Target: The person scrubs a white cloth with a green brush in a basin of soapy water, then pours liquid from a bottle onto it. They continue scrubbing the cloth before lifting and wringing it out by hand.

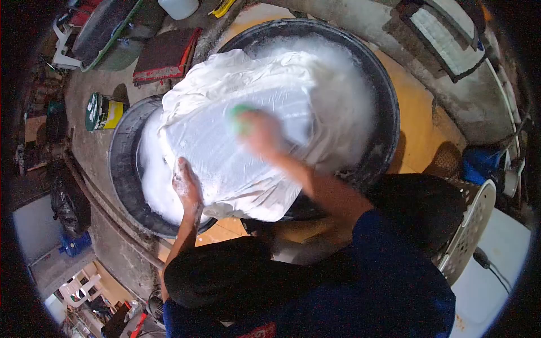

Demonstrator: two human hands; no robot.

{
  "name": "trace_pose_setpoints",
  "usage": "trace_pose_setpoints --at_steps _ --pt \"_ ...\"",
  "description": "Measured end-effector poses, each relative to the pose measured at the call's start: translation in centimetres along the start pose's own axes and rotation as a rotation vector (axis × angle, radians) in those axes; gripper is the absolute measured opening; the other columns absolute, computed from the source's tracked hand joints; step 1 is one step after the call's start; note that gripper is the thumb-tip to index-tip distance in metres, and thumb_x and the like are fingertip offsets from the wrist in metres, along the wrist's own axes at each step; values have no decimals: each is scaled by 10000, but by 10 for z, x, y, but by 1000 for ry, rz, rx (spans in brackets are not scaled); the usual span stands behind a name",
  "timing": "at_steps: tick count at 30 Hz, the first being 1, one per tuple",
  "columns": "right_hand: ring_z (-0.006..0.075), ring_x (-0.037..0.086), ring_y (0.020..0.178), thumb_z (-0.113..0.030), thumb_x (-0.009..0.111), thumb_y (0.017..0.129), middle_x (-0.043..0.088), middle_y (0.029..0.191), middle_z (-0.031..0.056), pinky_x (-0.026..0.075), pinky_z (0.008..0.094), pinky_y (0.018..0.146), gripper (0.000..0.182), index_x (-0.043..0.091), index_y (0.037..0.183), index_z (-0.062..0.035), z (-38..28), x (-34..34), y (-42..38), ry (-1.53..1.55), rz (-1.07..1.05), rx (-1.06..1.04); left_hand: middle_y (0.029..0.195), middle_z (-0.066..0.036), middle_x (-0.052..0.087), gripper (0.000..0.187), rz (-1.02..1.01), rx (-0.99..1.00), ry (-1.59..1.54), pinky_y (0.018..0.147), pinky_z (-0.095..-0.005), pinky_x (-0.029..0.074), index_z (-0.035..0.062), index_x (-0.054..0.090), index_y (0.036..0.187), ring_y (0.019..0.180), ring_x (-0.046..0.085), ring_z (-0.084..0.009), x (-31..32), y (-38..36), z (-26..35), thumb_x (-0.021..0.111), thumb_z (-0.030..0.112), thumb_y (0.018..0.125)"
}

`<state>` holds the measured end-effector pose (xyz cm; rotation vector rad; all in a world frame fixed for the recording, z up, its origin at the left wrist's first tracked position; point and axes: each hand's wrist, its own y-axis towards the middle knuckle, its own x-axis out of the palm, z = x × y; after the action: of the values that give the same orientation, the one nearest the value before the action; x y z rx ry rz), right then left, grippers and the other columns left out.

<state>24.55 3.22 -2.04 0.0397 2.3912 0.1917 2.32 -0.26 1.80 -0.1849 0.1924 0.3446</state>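
Note:
A wet white cloth (236, 152) is spread over a flat surface it hides, bridging a large dark tub (394, 107) and a smaller dark tub (121, 152). My left hand (186, 183), with suds on it, grips the cloth's left edge. Over the middle of the cloth, my right hand (260, 135) is smeared by motion. It is closed on a green scrubber (241, 115), too blurred to tell whether it is a brush or a sponge. White suds (160, 191) fill the smaller tub, and foamy water (349, 84) lies in the large one.
A small bucket (104, 112) with a yellow label stands left of the tubs. Behind it lies a dark red-edged mat (167, 56). A perforated plastic basket (470, 231) sits at my right, near a blue bag (482, 163). A raised concrete edge (366, 22) runs behind.

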Motion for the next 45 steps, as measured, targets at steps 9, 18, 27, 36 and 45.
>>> trace_pose_setpoints --at_steps 9,18,27,36,45 --pt "264 597 801 -218 598 660 596 880 133 473 420 682 312 593 943 -89 -99 27 -5 271 27 -320 673 3 395 328 -18 113 184 542 -277 314 -5 499 761 644 350 -106 -3 -3 -3 458 279 919" --pt "367 582 843 -176 615 729 605 926 178 449 448 745 416 495 1127 -161 231 -86 -14 -314 68 185 791 -59 567 319 -8 398 515 632 -303 422 -2 592 911 706 514 -171 -27 15 -43 476 295 907" --pt "261 582 902 -451 725 609 623 1006 138 456 397 803 566 618 1051 -114 201 -160 -18 -467 -1209 628 873 -132 620 181 -629 800 1252 655 -392 498 97 606 902 748 600 -315 -32 11 96 521 209 788" --pt "316 558 998 -364 687 640 598 1045 168 438 398 869 461 629 974 -51 232 -85 -57 -409 -399 377 955 -160 488 200 -875 899 1331 702 -409 462 40 482 955 863 505 -315 44 -77 28 483 173 806" --pt "312 564 973 -288 645 678 601 1025 172 441 393 863 284 664 845 -59 222 -90 -47 -477 -451 395 907 -140 524 252 -865 143 370 744 -360 456 14 487 940 830 529 -265 35 -47 -40 391 245 911"
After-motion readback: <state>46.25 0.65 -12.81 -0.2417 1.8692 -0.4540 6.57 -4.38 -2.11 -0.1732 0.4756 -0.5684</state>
